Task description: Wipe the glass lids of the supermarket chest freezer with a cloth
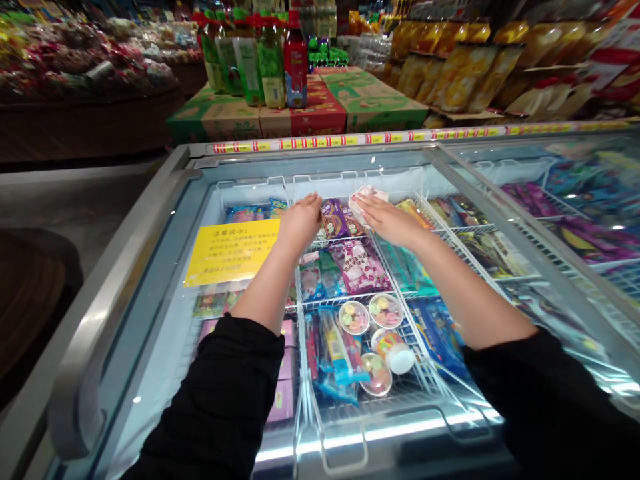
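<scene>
Both my arms reach over the glass lid point(165, 320) of a chest freezer. My right hand point(377, 212) presses a crumpled white cloth point(383, 193), possibly a paper wipe, against the far part of the glass. To its left, my left hand point(304, 219) rests on the glass with its fingers stretched forward and nothing visible in it. A yellow notice point(233, 253) with printed writing lies beside my left wrist. Under the glass, between my hands, are purple ice cream packets point(335, 219). My left forearm covers part of the notice.
Wire baskets point(345, 460) inside the freezer hold wrapped ice creams and lidded cups point(386, 310). A curved metal handle point(75, 413) runs along the left. Behind the freezer, bottles point(273, 63) stand on cartons point(375, 100), with bagged goods point(465, 77) at right.
</scene>
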The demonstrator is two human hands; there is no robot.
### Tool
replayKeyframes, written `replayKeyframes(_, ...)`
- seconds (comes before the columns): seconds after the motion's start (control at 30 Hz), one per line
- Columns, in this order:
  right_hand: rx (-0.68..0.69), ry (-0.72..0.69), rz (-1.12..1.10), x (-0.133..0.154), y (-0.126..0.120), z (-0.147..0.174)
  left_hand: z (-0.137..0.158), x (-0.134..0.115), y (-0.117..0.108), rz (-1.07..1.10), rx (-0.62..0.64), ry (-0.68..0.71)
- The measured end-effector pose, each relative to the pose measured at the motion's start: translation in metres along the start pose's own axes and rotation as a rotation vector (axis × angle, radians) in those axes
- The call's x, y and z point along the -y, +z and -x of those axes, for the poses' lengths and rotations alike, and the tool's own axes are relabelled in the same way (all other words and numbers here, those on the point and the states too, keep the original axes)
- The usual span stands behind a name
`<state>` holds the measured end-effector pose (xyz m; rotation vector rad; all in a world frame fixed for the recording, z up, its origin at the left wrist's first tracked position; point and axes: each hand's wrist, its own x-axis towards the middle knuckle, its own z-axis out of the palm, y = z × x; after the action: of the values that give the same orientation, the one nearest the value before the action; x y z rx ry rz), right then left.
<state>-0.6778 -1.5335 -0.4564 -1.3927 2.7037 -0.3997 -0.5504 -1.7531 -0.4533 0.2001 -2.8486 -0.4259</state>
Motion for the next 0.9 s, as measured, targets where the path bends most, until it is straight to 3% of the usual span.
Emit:
replayKeyframes(0.17,0.007,0.064,0.055,0.003,0.005,-0.026,-0.001,0.001,0.0,0.008,0.011,-0.013)
replayKeyframes(0.33,0.056,-0.087,0.017,0.006,-0.005,0.01,-0.001,0.001,-0.001,0.019,0.014,-0.023)
replayKeyframes(0.43,0.058,-0.068,-0.009,-0.003,-0.01,0.022,-0.001,0.0,0.0,0.015,0.012,-0.023)
replayKeyframes(0.6,0.011,0.098,0.052,0.001,0.001,-0.016,-0.002,0.0,0.002,0.0,0.003,-0.019)
replayKeyframes(0.7,0.016,0.083,0.061,0.015,0.007,-0.029,-0.002,0.001,0.001,0.008,-0.003,-0.012)
replayKeyframes(0.8,0.033,-0.016,0.062,0.024,0.005,-0.011,-0.001,0.001,0.0,-0.005,-0.004,-0.017)
replayKeyframes(0.9,0.016,-0.027,0.071,0.026,0.002,0.014,-0.001,0.0,-0.001,-0.035,-0.004,-0.018)
